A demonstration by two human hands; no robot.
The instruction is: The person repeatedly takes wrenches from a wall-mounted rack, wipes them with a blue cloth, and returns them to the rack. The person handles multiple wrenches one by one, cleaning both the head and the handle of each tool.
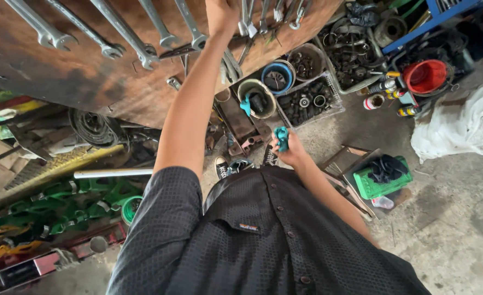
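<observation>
Teal rag (281,137) gripped in curled right hand (290,153) below the board (88,76) of hung wrenches (143,52), above a concrete floor (449,218) with parts bins (309,101); left hand (221,16) raised onto board, fingers' state untellable.

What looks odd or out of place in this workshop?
The floor is cluttered: a crumpled white sheet lies heaped at the right, and dark cloth is piled on a green crate. The wrenches hang in an orderly row where the left hand reaches.
</observation>
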